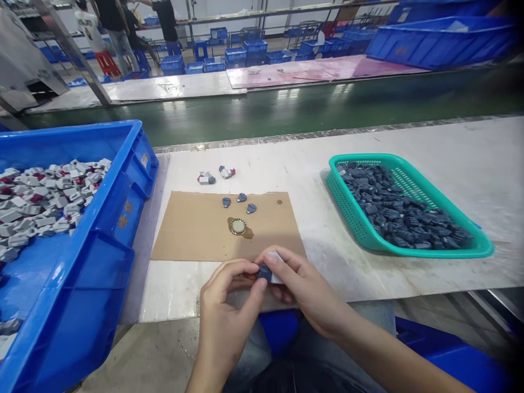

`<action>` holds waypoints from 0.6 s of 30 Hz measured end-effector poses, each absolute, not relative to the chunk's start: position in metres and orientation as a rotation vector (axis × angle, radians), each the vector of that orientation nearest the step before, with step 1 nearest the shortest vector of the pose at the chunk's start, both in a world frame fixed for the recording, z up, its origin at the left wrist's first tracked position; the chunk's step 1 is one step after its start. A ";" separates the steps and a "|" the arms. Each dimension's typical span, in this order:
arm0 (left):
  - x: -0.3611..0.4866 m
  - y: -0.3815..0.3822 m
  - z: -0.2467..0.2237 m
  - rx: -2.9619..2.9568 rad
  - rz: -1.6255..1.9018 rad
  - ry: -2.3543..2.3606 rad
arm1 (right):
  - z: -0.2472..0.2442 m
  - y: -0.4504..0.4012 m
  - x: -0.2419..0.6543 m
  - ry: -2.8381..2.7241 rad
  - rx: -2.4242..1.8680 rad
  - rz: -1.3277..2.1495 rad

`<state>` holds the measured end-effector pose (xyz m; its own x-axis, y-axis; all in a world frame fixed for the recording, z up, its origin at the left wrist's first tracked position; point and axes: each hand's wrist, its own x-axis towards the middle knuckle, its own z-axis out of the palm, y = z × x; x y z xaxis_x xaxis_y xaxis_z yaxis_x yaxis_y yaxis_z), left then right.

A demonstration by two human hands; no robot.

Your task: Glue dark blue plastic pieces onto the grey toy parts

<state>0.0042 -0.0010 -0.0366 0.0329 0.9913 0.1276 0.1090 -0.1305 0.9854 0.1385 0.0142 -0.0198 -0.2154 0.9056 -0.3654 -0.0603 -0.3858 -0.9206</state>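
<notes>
In front of me, over the table's near edge, my left hand (231, 300) pinches a small dark blue-grey plastic piece (264, 272) between thumb and fingertips. My right hand (301, 286) grips a light grey plastic piece (277, 277) pressed against the dark one; fingers hide most of both. Just beyond lies a cardboard sheet (184, 229). On it rest three loose dark pieces (251, 208) and an upturned bottle cap (238, 226) amid a brown wet stain. Past the cardboard are two joined grey-and-dark pieces (206, 178) with dark red parts.
A blue crate (118, 218) at left holds many grey and dark red pieces. The green basket (341, 204) at right holds many dark pieces. Behind the table (311, 164) runs a green conveyor belt (295, 106). Blue bins and several people are farther back.
</notes>
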 end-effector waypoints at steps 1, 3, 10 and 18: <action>0.004 -0.001 -0.037 1.444 1.186 1.199 | -0.020 0.017 0.142 -1.153 -1.357 1.572; 0.002 0.000 -0.037 1.571 1.143 1.209 | -0.019 0.026 0.151 -1.336 -1.441 1.309; 0.003 0.007 -0.039 1.902 1.070 1.246 | -0.004 0.066 0.186 -1.703 -1.679 0.868; 0.034 0.014 -0.046 2.149 0.853 1.041 | -0.002 0.094 0.189 -1.937 -1.906 0.729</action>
<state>0.0338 0.0142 -0.0458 0.4869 0.8255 0.2855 0.4426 -0.5149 0.7342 0.1890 0.0939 -0.0023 -0.0534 0.9913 -0.1203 0.8245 -0.0242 -0.5654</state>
